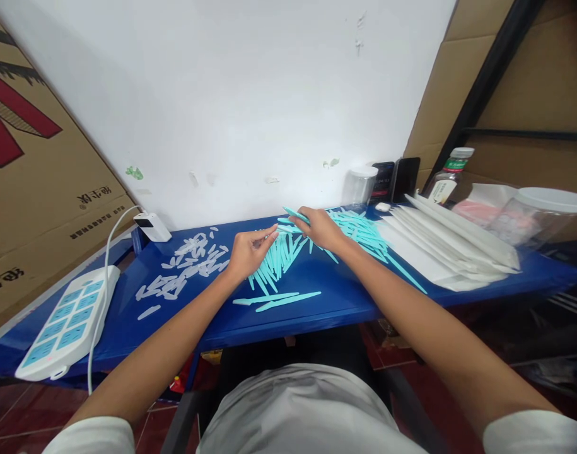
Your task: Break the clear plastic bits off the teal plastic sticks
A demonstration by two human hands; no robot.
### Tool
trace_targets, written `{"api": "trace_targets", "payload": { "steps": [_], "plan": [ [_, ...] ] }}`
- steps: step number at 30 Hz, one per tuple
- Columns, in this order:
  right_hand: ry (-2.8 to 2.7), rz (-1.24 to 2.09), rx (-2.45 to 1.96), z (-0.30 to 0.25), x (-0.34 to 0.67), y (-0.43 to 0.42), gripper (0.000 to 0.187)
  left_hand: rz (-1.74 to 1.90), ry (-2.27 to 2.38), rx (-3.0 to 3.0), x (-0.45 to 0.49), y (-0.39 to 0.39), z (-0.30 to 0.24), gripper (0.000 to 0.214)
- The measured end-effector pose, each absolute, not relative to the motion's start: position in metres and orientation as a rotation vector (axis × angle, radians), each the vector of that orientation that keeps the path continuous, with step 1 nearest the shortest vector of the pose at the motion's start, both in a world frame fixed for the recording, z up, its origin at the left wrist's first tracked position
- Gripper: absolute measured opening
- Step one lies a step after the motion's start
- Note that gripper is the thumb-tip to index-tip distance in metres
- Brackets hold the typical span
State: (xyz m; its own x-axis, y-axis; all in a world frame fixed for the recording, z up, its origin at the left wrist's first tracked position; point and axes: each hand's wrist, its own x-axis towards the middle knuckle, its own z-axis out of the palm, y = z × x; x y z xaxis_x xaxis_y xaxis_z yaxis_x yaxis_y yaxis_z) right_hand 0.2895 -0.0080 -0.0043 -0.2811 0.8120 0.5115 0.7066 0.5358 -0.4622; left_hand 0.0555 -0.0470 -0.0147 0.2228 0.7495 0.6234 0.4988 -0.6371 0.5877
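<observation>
A heap of thin turquoise plastic sticks [359,230] lies across the middle of the blue table [326,296]. My right hand [319,228] rests on the heap, fingers closed round one turquoise stick [295,214] whose tip points left. My left hand [250,251] is just to the left, fingers pinched on a small pale piece I cannot make out. Two capped sticks [279,299] lie apart near the front edge. Several small clear caps [186,271] are scattered left of my left hand.
A white power strip [64,325] with its cable lies at the left, a white charger [151,227] behind it. White sleeves [451,249] are stacked at the right. Clear jars [536,221], a bottle [449,176] and dark phones [396,180] stand at the back right. Cardboard boxes flank both sides.
</observation>
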Motion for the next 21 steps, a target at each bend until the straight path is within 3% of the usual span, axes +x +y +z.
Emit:
{"api": "trace_targets", "payload": {
  "steps": [16,21],
  "plan": [
    [-2.117,0.005,-1.237,-0.010,0.288,0.000,0.035,1.382,1.233,2.204,0.054,-0.042,-0.010,0.046],
    [-2.145,-0.023,-1.204,-0.009,0.282,-0.006,0.034,1.211,1.232,2.173,0.054,-0.036,-0.014,0.060]
  ]
}}
